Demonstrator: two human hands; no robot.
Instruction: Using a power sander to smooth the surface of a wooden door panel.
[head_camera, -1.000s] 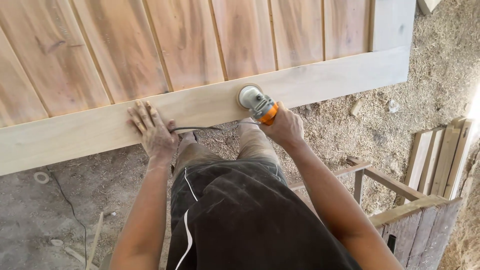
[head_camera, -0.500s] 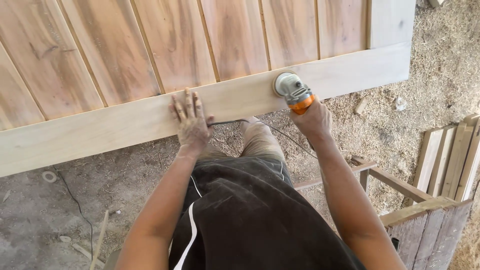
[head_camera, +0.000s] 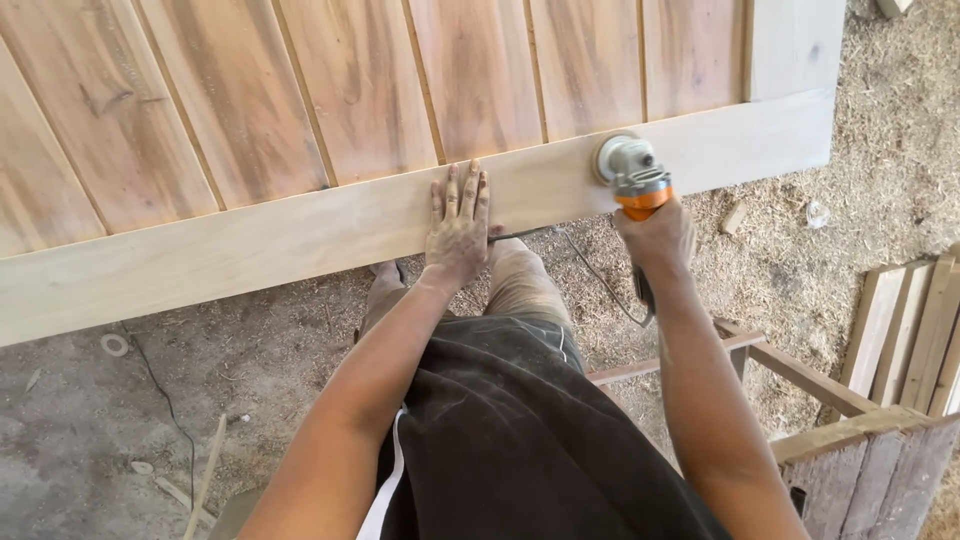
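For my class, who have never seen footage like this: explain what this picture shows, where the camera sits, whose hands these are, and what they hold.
The camera is worn on a person's head and looks down, so both arms are that person's own. The left hand lies flat, fingers spread, on the pale wooden rail of a large reddish plank panel. The right hand grips an orange and grey handheld power sander, its round head on the same rail. Below is a floor strewn with sawdust, and slatted wooden frames stand at the right.

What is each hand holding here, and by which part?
The right hand grips the sander by its orange body, behind the disc. The left hand holds nothing; it lies flat on the pale rail.
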